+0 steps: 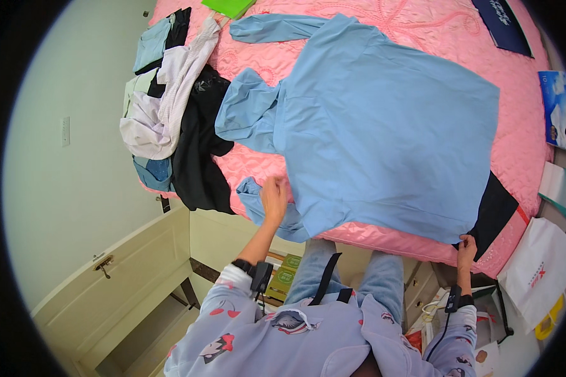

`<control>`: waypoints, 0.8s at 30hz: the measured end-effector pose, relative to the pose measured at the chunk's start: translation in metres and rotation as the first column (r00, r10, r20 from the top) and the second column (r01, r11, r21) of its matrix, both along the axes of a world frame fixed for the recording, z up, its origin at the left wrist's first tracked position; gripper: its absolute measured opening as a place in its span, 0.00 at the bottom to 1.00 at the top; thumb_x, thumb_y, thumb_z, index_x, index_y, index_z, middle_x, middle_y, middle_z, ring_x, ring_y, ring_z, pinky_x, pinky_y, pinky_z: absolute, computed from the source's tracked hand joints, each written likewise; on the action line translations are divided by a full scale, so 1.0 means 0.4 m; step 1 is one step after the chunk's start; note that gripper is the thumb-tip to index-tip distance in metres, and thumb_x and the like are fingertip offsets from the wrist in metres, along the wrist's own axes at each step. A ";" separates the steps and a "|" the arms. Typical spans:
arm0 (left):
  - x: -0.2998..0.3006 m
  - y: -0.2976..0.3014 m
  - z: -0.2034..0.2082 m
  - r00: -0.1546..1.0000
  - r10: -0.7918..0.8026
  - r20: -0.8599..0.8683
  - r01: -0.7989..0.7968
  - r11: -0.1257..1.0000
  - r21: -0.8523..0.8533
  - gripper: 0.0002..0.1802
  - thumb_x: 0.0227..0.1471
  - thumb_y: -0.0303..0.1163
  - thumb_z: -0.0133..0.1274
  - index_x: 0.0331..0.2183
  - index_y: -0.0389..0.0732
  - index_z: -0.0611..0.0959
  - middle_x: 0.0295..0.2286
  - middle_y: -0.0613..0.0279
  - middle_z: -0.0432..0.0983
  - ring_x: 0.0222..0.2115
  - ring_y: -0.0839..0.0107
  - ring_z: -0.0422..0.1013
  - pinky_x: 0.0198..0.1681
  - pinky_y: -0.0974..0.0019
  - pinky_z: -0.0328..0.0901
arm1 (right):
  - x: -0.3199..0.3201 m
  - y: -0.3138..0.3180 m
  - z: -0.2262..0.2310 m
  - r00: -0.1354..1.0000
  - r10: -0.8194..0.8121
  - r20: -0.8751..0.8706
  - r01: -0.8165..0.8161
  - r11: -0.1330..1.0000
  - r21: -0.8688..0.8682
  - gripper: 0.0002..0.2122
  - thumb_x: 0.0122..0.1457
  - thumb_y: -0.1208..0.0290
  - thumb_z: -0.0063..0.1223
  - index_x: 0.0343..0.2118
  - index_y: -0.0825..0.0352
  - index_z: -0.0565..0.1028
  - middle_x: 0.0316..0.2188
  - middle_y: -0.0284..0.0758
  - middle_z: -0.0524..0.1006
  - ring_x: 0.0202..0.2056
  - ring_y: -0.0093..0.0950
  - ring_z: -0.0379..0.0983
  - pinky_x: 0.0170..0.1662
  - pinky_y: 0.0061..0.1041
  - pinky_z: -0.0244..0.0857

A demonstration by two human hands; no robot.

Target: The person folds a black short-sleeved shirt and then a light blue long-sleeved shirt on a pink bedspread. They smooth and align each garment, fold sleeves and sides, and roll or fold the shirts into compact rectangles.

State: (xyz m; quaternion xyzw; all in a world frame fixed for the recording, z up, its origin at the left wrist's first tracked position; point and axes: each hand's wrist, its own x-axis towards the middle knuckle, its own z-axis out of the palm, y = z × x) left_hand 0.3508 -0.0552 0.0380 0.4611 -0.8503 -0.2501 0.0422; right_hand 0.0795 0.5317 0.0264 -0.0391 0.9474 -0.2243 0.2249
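Note:
A light blue hooded garment (390,125) lies spread out on a pink quilted bedspread (516,144), its hood (248,113) toward the left. One sleeve (277,28) stretches out at the far side; the near sleeve (251,198) is crumpled by the bed's edge. My left hand (274,200) is over the bedspread beside that near sleeve, fingers loosely bent and slightly apart, with nothing visible in them. At the garment's near right corner, my right hand (466,251) is closed, pinching the hem.
Folded and loose clothes, including a pale shirt (151,129) and black garment (198,163), pile up at the left. A black cloth (497,210) lies under the hem's right end. A white bag (538,257) stands right of the bed; an open cabinet door (119,283) stands lower left.

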 end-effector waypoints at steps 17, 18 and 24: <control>-0.181 -0.115 -0.048 0.995 0.024 -0.093 -0.046 0.972 -0.232 0.19 0.48 0.27 0.54 0.45 0.39 0.76 0.45 0.48 0.72 0.46 0.53 0.67 0.50 0.51 0.59 | 0.004 -0.010 -0.003 0.999 -0.047 0.019 0.046 0.999 0.029 0.10 0.45 0.89 0.47 0.31 0.71 0.73 0.29 0.39 0.72 0.29 0.35 0.71 0.36 0.30 0.65; -0.200 -0.104 -0.035 0.981 -0.137 -0.139 0.084 0.938 -0.336 0.23 0.48 0.27 0.54 0.49 0.41 0.75 0.50 0.48 0.70 0.51 0.53 0.65 0.55 0.49 0.56 | 0.003 -0.012 -0.002 1.000 -0.008 -0.011 0.009 1.000 0.024 0.10 0.45 0.89 0.47 0.31 0.71 0.73 0.28 0.39 0.72 0.28 0.34 0.70 0.36 0.30 0.65; -0.279 -0.084 -0.001 0.631 -0.673 0.385 0.748 0.660 -0.072 0.35 0.50 0.32 0.54 0.60 0.50 0.66 0.61 0.57 0.55 0.63 0.55 0.50 0.65 0.41 0.41 | -0.002 -0.011 -0.003 0.997 0.031 -0.077 -0.032 0.999 -0.010 0.11 0.44 0.90 0.48 0.31 0.70 0.73 0.27 0.38 0.71 0.27 0.32 0.68 0.34 0.30 0.64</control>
